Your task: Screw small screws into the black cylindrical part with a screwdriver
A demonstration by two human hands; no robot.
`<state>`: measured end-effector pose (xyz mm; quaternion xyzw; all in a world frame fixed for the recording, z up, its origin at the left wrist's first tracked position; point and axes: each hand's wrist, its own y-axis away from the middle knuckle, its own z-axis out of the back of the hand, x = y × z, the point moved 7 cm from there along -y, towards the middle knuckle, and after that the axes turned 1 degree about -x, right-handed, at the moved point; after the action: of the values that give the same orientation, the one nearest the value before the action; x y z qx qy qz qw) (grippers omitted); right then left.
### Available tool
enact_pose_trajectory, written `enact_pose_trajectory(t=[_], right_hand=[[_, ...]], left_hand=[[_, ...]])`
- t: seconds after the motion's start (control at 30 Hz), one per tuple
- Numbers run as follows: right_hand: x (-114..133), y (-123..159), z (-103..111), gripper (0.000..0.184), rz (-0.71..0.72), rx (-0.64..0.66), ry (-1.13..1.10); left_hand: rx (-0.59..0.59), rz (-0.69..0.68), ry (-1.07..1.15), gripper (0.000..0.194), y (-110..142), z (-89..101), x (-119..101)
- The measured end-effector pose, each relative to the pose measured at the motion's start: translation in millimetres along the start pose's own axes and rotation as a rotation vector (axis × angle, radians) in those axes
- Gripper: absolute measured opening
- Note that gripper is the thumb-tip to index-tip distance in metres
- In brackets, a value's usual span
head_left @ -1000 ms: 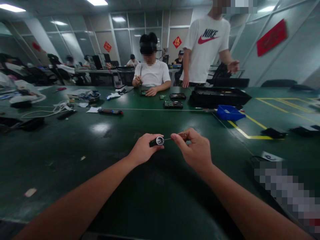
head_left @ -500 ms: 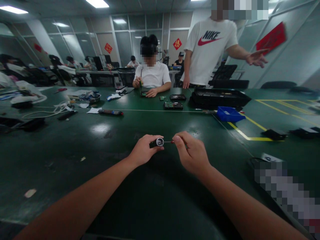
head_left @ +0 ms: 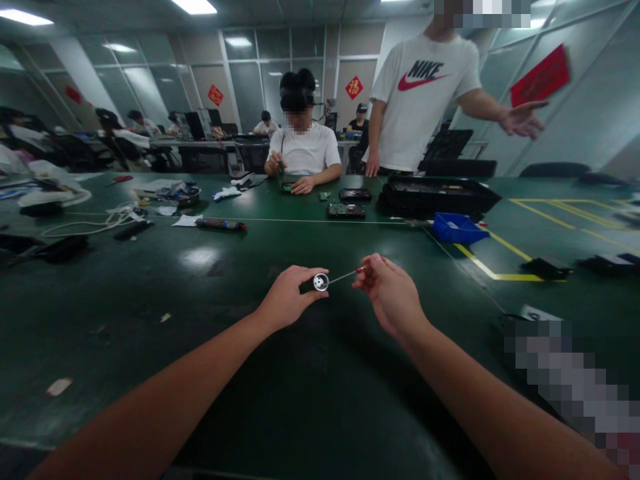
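Observation:
Over the middle of the green table, my left hand (head_left: pixel 290 299) is closed around a small dark cylinder, its fingers and thumb on opposite sides. The cylinder's round end with a silver rim (head_left: pixel 321 282) faces me; its inside is too small to make out. My right hand (head_left: pixel 393 290) pinches the reddish handle of a thin screwdriver (head_left: pixel 344 275). The metal shaft slants down to the left, and its tip meets the right side of the silver rim. Whether the tip is inside the cylinder I cannot tell. Most of the handle is hidden by my fingers.
Across the table (head_left: pixel 300 250) a seated person handles a circuit board. Opened devices (head_left: pixel 347 211) lie nearby. A black tray (head_left: pixel 440 193) and a blue bin (head_left: pixel 457 228) stand at the back right. A standing person extends an arm. A dark tool (head_left: pixel 223 225) lies back left.
My right hand has shifted and its fingers have loosened, tilting the screwdriver's handle end upward. My left hand has turned the cylinder's end slightly. The standing person's arm has swung outward.

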<state>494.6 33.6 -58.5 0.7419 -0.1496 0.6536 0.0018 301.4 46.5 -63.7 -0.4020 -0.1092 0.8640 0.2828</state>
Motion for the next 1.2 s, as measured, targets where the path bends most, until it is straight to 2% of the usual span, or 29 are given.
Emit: enact_pose_trajectory(t=[0.13, 0.27, 0.53, 0.67, 0.8, 0.93, 1.03, 1.2], right_hand=[[17, 5, 4, 0.023, 0.151, -0.039, 0.148], [34, 16, -4, 0.022, 0.257, -0.005, 0.364], [45, 25, -15, 0.019, 0.409, 0.065, 0.602], [51, 27, -15, 0.029, 0.467, 0.024, 0.783], [51, 29, -19, 0.016, 0.485, 0.096, 0.725], [47, 30, -22, 0.02, 0.457, 0.16, 0.713], [46, 28, -18, 0.024, 0.417, 0.125, 0.653], [28, 18, -8, 0.021, 0.248, 0.026, 0.325]], left_hand=[[0.005, 0.004, -0.007, 0.04, 0, -2.3, 1], [0.001, 0.012, -0.009, 0.04, 0, -2.4, 1], [-0.002, 0.014, -0.039, 0.04, 0, -1.9, 3], [0.0, -0.014, -0.061, 0.04, 0, -3.2, 3], [0.005, -0.039, -0.083, 0.04, 0, -4.3, 2], [0.02, -0.037, -0.095, 0.04, 0, -5.7, 3], [0.026, -0.032, -0.102, 0.04, 0, -6.1, 3], [-0.011, 0.008, -0.105, 0.041, -1, -2.4, 2]])
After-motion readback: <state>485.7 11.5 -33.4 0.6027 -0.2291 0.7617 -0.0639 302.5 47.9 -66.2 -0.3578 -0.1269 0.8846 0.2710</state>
